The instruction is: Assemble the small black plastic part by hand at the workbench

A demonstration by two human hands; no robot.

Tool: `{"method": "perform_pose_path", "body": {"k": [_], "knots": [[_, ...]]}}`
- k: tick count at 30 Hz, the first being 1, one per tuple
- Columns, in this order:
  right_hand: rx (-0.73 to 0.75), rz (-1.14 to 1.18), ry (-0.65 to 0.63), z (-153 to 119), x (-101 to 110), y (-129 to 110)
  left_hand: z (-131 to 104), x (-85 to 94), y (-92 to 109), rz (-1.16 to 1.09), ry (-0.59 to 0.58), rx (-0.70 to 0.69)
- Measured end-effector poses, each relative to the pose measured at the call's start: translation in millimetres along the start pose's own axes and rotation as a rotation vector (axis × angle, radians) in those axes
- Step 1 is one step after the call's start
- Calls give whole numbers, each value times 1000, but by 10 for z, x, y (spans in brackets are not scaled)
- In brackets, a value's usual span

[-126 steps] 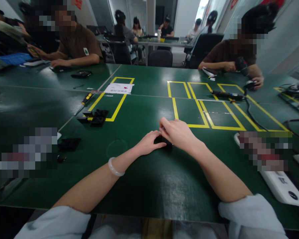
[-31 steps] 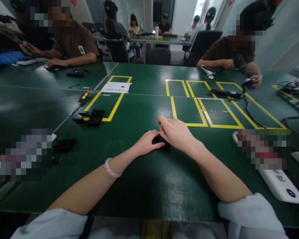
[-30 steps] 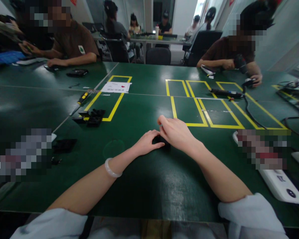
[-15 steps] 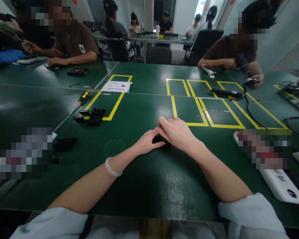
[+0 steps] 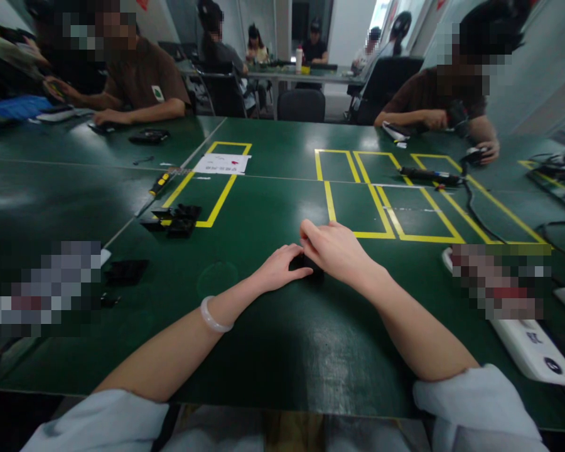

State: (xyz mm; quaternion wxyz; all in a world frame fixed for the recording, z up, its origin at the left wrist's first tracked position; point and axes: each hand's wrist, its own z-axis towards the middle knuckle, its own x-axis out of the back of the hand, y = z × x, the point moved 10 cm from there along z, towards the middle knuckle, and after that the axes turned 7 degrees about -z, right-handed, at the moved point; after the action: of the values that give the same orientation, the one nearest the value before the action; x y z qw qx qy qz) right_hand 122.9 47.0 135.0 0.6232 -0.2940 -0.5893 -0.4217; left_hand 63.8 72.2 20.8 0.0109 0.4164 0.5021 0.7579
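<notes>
A dark green counter (image 5: 273, 376) fills the head view, marked with yellow tape outlines (image 5: 374, 236); behind it are a black chair (image 5: 301, 105) and a farther row of seated people. Across the counter sit a person in a brown shirt (image 5: 145, 81) on the left and another person in dark brown (image 5: 417, 94) on the right.

In the head view, a small black piece (image 5: 301, 262), largely hidden by the hands, sits low at the middle of the counter. The left grip (image 5: 277, 270) is parted just enough to span it, thumb on the near side and fingers on the far side. The right grip (image 5: 334, 248) is curled in from above, its fingertips bunched and hidden; whether they pinch anything, I cannot tell.

To the left lie a cluster of black angular parts (image 5: 183, 221) over the tape, a flat black part (image 5: 126, 271) and a screwdriver with a yellow-and-black handle (image 5: 160, 182), near a white printed sheet (image 5: 221, 164). A black rod-shaped tool with a cable (image 5: 430, 177) lies far right, well apart from the hands.

The step in hand looks like close two-handed work on the piece, the left grip seemingly bracing it. From this pose, any further move would call for a firm left brace and small, light motions of the right fingers
</notes>
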Motion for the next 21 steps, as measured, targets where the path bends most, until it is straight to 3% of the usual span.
{"method": "perform_pose_path", "body": {"k": [6,21], "knots": [[-16,-27,-41,24,-13,8,-2,9,53,-32,-6,-26],[8,6,4,-3,17,-23,-2,10,13,-20,8,-20]]}}
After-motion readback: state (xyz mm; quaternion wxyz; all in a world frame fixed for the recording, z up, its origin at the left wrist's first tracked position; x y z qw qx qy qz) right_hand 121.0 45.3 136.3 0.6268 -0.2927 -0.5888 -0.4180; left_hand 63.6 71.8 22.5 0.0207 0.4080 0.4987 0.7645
